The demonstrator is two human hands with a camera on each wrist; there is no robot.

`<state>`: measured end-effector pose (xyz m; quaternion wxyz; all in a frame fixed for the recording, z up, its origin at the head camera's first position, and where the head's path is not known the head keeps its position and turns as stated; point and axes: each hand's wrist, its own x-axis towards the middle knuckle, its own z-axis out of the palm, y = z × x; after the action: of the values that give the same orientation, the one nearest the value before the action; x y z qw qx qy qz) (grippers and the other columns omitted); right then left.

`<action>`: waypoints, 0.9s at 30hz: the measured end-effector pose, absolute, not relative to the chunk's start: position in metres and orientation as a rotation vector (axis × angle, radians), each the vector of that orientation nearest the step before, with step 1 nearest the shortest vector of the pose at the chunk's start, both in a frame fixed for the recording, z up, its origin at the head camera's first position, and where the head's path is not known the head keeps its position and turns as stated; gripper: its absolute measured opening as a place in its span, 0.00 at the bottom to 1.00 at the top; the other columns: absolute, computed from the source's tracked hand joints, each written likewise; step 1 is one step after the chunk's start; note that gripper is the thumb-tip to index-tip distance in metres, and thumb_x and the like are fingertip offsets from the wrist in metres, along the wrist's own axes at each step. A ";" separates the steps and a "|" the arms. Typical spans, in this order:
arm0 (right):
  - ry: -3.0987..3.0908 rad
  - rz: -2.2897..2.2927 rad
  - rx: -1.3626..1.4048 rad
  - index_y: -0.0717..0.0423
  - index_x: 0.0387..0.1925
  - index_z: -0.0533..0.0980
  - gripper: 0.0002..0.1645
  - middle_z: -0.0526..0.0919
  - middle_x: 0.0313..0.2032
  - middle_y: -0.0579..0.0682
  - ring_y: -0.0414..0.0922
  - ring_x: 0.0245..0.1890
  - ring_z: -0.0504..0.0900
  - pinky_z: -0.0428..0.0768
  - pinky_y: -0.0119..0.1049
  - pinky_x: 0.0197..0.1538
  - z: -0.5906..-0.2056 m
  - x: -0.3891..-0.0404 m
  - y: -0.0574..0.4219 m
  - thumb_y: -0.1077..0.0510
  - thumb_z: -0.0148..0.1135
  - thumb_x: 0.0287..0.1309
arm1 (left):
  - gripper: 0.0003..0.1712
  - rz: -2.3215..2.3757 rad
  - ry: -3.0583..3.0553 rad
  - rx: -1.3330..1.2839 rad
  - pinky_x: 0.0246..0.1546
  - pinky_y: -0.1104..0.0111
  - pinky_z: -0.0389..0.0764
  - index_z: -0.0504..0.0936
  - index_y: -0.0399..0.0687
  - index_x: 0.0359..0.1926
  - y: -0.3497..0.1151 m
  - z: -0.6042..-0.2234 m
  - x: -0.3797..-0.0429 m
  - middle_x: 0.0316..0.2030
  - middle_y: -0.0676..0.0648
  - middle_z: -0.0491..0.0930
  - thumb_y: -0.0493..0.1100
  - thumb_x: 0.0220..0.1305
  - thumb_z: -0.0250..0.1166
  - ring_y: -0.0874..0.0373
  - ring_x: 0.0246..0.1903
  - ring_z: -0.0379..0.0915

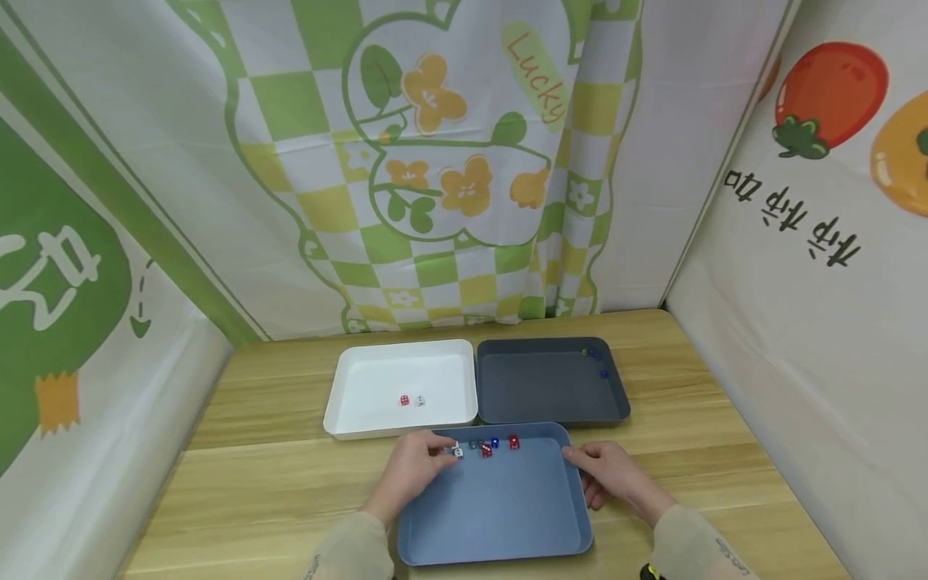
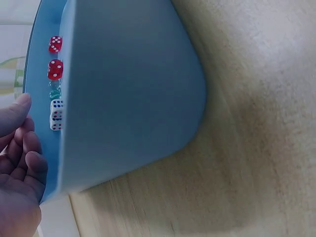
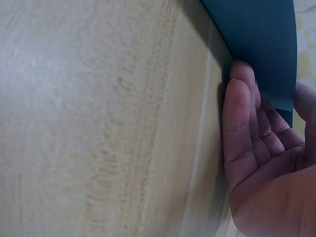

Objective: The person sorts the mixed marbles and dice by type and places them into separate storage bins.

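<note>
**A:** What are the fingers doing?

**B:** In the head view, just below centre, the left hand (image 1: pixel 412 470) has its thumb and forefinger apart beside two white dice (image 1: pixel 458 453). Its other fingers curl loosely in the left wrist view, lower left. I cannot tell if a fingertip touches the dice.

**A:** And the right hand (image 1: pixel 612 471)?

**B:** It is right of centre, low in the frame, clamped on the right rim of the blue tray (image 1: pixel 500 515): thumb on top, fingers together against the outer wall, near the table (image 1: pixel 254 459).

**A:** Where is that tray, and what else does it hold?

**B:** At bottom centre. Along its far edge, right of the white dice, lie a green die (image 2: pixel 55 94), a blue die (image 1: pixel 495 443) and two red dice (image 1: pixel 486 451).

**A:** Further out?

**B:** Left of centre, a white tray (image 1: pixel 370 383) holds one red and one white die. Right of it, a dark tray (image 1: pixel 529 387) has small blue pieces (image 1: pixel 604 374) and a yellowish one toward its upper right corner.

**A:** Behind those?

**B:** A green-and-yellow checked curtain (image 1: pixel 312 185) fills the top centre, with orange flowers and the word "Lucky". Upper right, a white wall (image 1: pixel 768 322) shows a red painted fruit.
</note>
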<state>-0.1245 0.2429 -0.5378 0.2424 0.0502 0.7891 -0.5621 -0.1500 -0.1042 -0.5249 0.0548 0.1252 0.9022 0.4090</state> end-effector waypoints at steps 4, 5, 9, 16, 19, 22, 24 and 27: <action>2.166 -1.530 0.132 0.63 0.37 0.81 0.29 0.80 0.20 0.50 0.40 0.16 0.79 0.81 0.35 0.20 -0.538 -0.124 0.244 0.38 0.59 0.71 | 0.13 1.205 2.741 0.363 0.24 0.72 0.73 0.90 0.40 0.43 -0.103 -0.525 -0.152 0.27 0.53 0.78 0.38 0.57 0.77 0.62 0.27 0.70; 2.166 -1.530 0.132 0.63 0.37 0.81 0.29 0.80 0.20 0.50 0.40 0.16 0.79 0.82 0.35 0.20 -0.538 -0.125 0.244 0.38 0.59 0.71 | 0.13 1.199 2.743 0.359 0.24 0.72 0.73 0.90 0.39 0.43 -0.102 -0.525 -0.152 0.27 0.53 0.78 0.38 0.57 0.77 0.62 0.27 0.70; 2.169 -1.522 0.132 0.62 0.37 0.81 0.29 0.80 0.20 0.50 0.40 0.16 0.79 0.82 0.35 0.20 -0.538 -0.125 0.245 0.38 0.59 0.71 | 0.13 1.168 2.739 0.339 0.24 0.72 0.72 0.90 0.39 0.44 -0.099 -0.525 -0.154 0.27 0.53 0.77 0.37 0.57 0.76 0.62 0.27 0.69; 2.165 -1.520 0.134 0.62 0.38 0.81 0.29 0.80 0.20 0.51 0.41 0.16 0.79 0.82 0.35 0.20 -0.540 -0.125 0.244 0.38 0.58 0.71 | 0.15 1.117 2.734 0.322 0.24 0.72 0.72 0.89 0.37 0.46 -0.093 -0.526 -0.153 0.26 0.52 0.76 0.36 0.57 0.76 0.61 0.26 0.69; 2.164 -1.521 0.133 0.63 0.39 0.81 0.30 0.80 0.21 0.51 0.41 0.16 0.79 0.82 0.36 0.20 -0.540 -0.125 0.244 0.37 0.59 0.71 | 0.15 1.120 2.727 0.290 0.23 0.72 0.72 0.89 0.36 0.47 -0.091 -0.526 -0.153 0.25 0.52 0.76 0.36 0.57 0.76 0.60 0.26 0.69; 2.166 -1.519 0.136 0.63 0.39 0.81 0.30 0.80 0.21 0.51 0.41 0.16 0.79 0.82 0.36 0.20 -0.541 -0.125 0.244 0.37 0.59 0.70 | 0.17 1.126 2.726 0.274 0.23 0.72 0.71 0.89 0.36 0.47 -0.089 -0.526 -0.153 0.24 0.53 0.76 0.37 0.57 0.76 0.61 0.25 0.69; 2.167 -1.518 0.138 0.63 0.39 0.81 0.30 0.80 0.21 0.51 0.41 0.16 0.79 0.82 0.36 0.20 -0.541 -0.126 0.244 0.37 0.59 0.71 | 0.17 1.132 2.730 0.281 0.22 0.72 0.70 0.89 0.36 0.47 -0.089 -0.527 -0.153 0.24 0.53 0.75 0.38 0.57 0.77 0.61 0.24 0.69; 2.165 -1.519 0.135 0.63 0.39 0.82 0.30 0.80 0.20 0.51 0.41 0.15 0.78 0.82 0.36 0.20 -0.541 -0.126 0.244 0.37 0.59 0.71 | 0.18 1.135 2.736 0.295 0.22 0.72 0.69 0.89 0.36 0.47 -0.088 -0.528 -0.153 0.24 0.53 0.75 0.39 0.56 0.77 0.61 0.24 0.69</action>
<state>-0.1264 0.2442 -0.5408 0.2442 0.0494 0.7928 -0.5563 -0.1532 -0.0882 -0.5275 0.0821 0.0988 0.9160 0.3800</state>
